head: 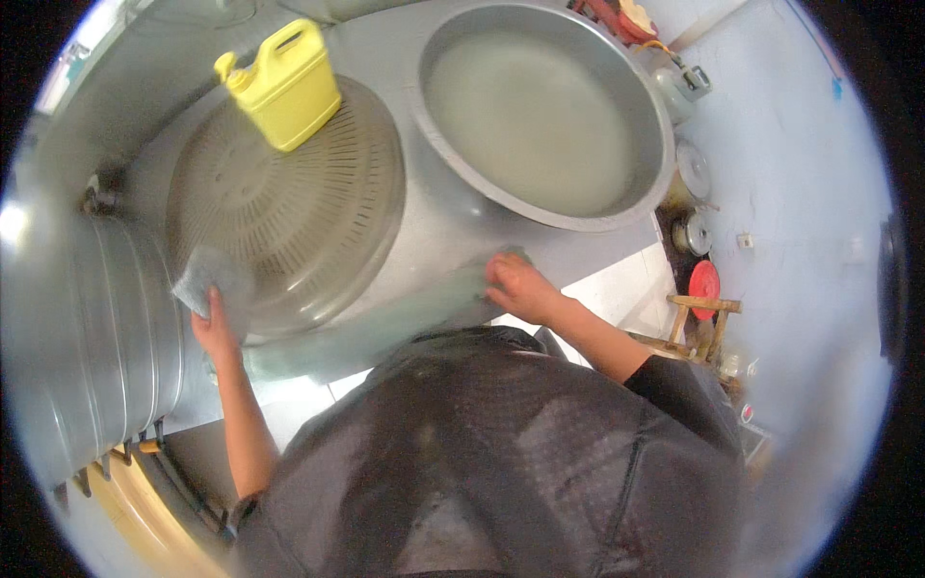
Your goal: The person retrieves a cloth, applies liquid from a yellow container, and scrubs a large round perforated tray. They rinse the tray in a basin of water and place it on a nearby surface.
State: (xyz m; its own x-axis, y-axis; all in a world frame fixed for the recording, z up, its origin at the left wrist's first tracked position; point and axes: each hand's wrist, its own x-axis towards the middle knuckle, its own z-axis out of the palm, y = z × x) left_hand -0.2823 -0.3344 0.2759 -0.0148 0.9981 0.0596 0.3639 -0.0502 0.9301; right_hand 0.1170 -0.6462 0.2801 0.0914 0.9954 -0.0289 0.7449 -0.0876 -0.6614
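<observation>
My left hand (215, 329) grips a folded pale grey cloth or pad (206, 278), its thumb pressed on the face, beside the rim of a large slotted plastic basket (354, 195) that lies bottom up. My right hand (524, 289) has its fingers curled at the table's near edge, closed on a thin greenish material (383, 311). That material runs blurred along the edge between my two hands; whether it is net or film is unclear. On the upturned basket stands a yellow plastic jug (293, 94). A wide metal basin (578, 220) holds cloudy liquid (531, 119).
The metal table (412, 246) carries the basket and the basin. Ribbed metal cylinder (101, 318) stands close on the left. On the right, below the table, are a wooden stool (704, 303), a red round lid (704, 282) and several pots beside a pale wall (802, 253).
</observation>
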